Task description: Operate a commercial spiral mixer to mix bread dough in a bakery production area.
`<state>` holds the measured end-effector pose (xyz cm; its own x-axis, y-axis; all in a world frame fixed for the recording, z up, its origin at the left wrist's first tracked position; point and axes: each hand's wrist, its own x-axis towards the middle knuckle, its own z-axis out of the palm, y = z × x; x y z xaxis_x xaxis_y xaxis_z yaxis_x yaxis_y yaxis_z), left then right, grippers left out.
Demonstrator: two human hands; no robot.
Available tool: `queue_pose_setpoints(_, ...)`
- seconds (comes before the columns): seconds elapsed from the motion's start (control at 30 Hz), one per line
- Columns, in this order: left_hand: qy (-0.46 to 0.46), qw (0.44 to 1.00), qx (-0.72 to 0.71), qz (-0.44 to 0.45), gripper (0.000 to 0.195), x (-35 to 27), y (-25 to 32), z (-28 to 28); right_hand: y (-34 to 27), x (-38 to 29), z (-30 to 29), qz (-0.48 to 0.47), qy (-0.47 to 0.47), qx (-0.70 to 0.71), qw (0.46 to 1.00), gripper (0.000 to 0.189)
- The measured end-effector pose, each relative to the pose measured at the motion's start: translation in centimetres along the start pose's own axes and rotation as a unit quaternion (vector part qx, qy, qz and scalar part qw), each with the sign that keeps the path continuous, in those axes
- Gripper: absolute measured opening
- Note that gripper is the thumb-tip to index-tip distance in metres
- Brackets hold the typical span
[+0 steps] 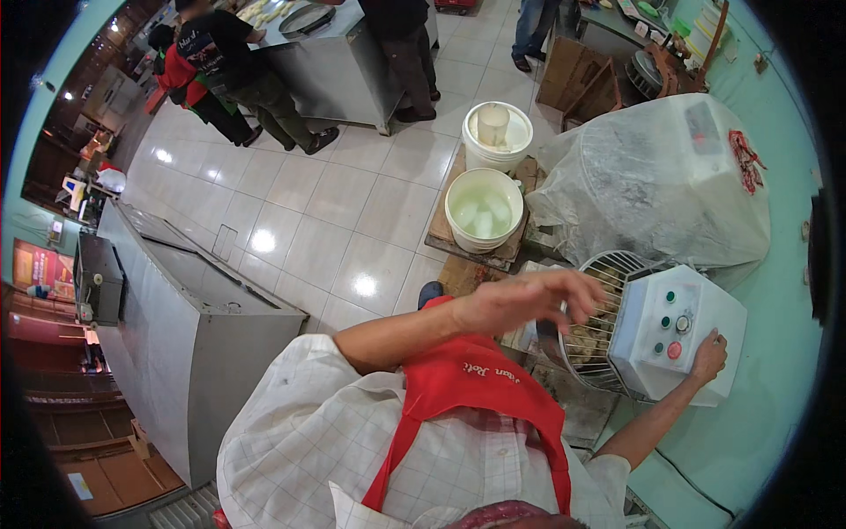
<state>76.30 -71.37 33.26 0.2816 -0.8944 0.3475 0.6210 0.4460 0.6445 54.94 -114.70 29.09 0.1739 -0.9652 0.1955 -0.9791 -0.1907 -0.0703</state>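
Note:
A white spiral dough mixer's head [651, 330], with round green buttons, a red button and a dial, stands at the right. Its wire bowl guard [615, 317] lies over a metal bowl containing lumpy, pale brown material. My left hand [562, 297] reaches across my body and hovers around the guard's near side, fingers spread and slightly blurred; whether it touches the wires is unclear. My right hand [710, 357] rests on the panel side of the head, right of the red button, holding nothing visible. A red apron [476, 383] covers my white checked shirt.
Two white buckets stand on a wooden platform: one [484, 238] contains liquid and pale chunks, the other [515, 162] a clear cup. Plastic sheeting [628, 172] drapes another machine. A metal chest [244, 370] stands left. Several people stand around a steel worktable [330, 79] farther off.

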Motion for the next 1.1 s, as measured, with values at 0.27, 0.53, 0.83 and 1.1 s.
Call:
queue_pose_setpoints(0.27,0.408,0.761,0.459,-0.210,0.041,-18.2,-12.0,-18.9,-0.1,0.3,0.1,0.009,0.002,0.006,1.000,0.052)
queue_pose_setpoints(0.53,0.430,0.568,0.521,-0.470,0.045,-36.8,-17.0,-24.1,0.2,0.6,0.4,0.003,-0.001,0.016,1.000,0.052)
queue_pose_setpoints(0.83,0.465,0.588,0.458,-0.478,0.044,-35.4,-17.6,-23.5,-0.1,0.2,-0.1,0.002,-0.001,0.006,1.000,0.050)
queue_pose_setpoints(1.1,0.415,0.610,0.517,-0.435,0.043,-32.2,-16.9,-24.4,0.2,0.1,0.3,-0.006,0.012,0.008,1.000,0.051)
